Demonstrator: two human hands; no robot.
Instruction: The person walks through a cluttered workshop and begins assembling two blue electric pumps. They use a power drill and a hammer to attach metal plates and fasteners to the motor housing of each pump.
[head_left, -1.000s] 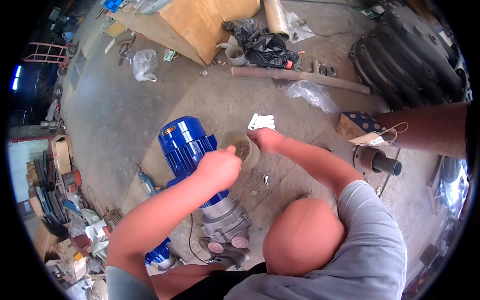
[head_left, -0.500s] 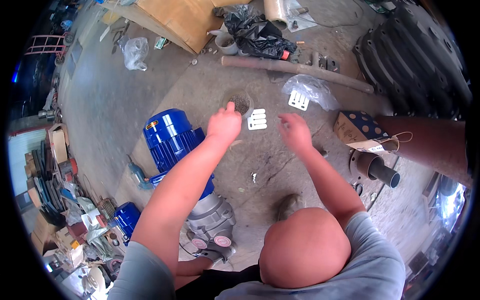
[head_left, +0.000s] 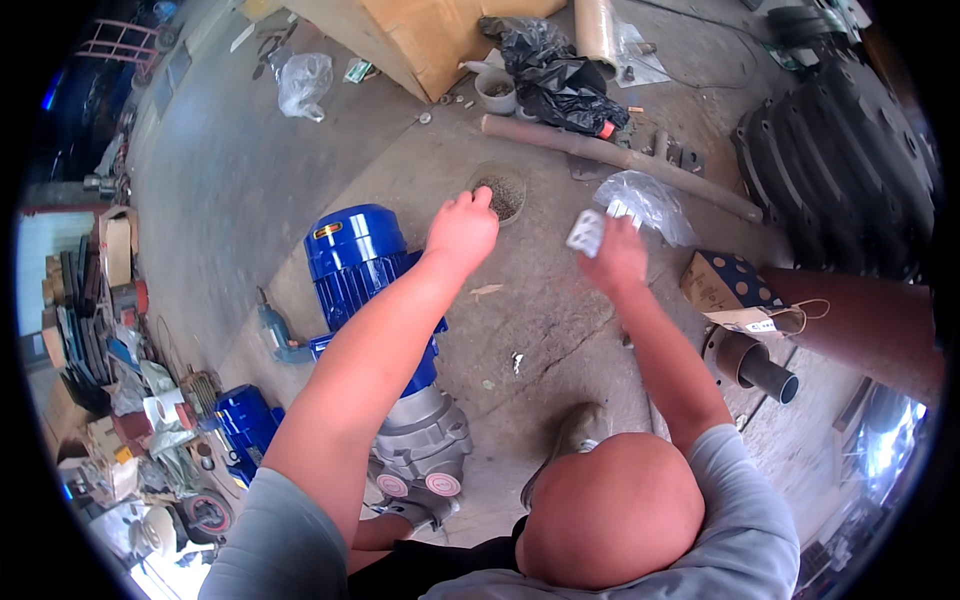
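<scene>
My left hand (head_left: 462, 230) is stretched out over the concrete floor with its fingers curled in. Its knuckles are right beside a round shallow dish (head_left: 500, 192) of small dark parts, and nothing shows in the hand. My right hand (head_left: 617, 262) reaches forward and pinches small white packets (head_left: 586, 232) at its fingertips. It is just in front of a crumpled clear plastic bag (head_left: 652, 203). A blue electric motor (head_left: 355, 262) with a grey gear housing (head_left: 425, 440) lies under my left forearm.
A long rusty pipe (head_left: 620, 160) lies behind the dish, with a black bag (head_left: 560, 80) and a cardboard box (head_left: 430, 35) beyond it. A spotted carton (head_left: 722, 282) and a flanged steel tube (head_left: 752, 365) are at the right. Black ribbed castings (head_left: 840, 150) stand far right, and clutter lines the left edge.
Both hands have reached farther from the motor. The left hand has come off the dish to its near side, and the right hand has carried the white packets right, toward the plastic bag.
</scene>
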